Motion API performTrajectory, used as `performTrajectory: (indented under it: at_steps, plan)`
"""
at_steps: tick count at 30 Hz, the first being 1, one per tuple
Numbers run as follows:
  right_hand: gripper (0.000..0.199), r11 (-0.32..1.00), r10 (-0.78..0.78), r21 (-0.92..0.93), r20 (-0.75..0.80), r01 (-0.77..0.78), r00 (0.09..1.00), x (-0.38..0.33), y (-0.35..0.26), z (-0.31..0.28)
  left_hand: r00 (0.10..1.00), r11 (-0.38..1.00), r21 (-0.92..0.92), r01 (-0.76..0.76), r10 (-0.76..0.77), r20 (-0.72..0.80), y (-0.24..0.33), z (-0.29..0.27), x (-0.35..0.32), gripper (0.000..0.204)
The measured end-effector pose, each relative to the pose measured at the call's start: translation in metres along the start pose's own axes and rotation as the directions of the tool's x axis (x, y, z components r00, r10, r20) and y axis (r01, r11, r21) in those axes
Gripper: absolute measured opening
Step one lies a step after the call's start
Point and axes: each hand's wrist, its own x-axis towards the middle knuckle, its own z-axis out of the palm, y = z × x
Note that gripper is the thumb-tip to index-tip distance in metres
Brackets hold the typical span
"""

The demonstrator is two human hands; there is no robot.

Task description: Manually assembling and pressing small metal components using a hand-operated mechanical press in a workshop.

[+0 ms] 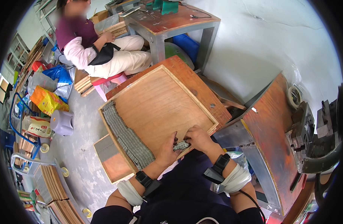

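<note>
A shallow wooden tray (156,97) with a raised rim lies in front of me. Along its left side runs a wide band of small grey metal parts (126,136), packed tightly in rows. At the near edge of the tray, a short strip of similar small metal parts (182,145) lies between my hands. My left hand (166,152) closes on the strip's left end, its thumb and fingertips dark with grime. My right hand (198,139) has its fingers bent down onto the right end. The fingers partly hide the strip.
The tray rests on a reddish wooden table (190,84). A second, rust-stained bench (266,119) with metal tooling (304,130) stands at right. Another person (100,52) sits beyond, by a further table (171,22). A purple stool (62,122) and stacked wooden trays (53,183) are at left.
</note>
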Motion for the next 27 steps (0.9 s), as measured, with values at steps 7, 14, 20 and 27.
performTrajectory:
  at_steps: [7, 14, 20, 27]
  plan:
    - [0.011, 0.942, 0.190, 0.278, 0.015, -0.187, 0.982, 0.006, 0.012, -0.007, 0.999, 1.000, -0.010, -0.017, 0.017, -0.033, -0.002, 0.003, 0.000, 0.077]
    - [0.015, 0.903, 0.335, 0.359, -0.247, -0.235, 0.909, 0.005, 0.019, -0.006, 0.961, 0.905, 0.338, -0.257, 0.275, -0.005, -0.003, 0.005, 0.004, 0.058]
    - [0.021, 0.929, 0.320, 0.260, -0.210, -0.263, 0.924, 0.020, 0.008, 0.007, 0.998, 0.979, 0.196, -0.058, 0.051, 0.043, 0.005, -0.006, 0.002, 0.038]
    - [0.025, 0.963, 0.244, 0.150, -0.128, -0.225, 0.961, 0.026, -0.001, 0.004, 0.980, 0.969, 0.161, -0.187, 0.174, 0.091, 0.000, -0.013, -0.002, 0.040]
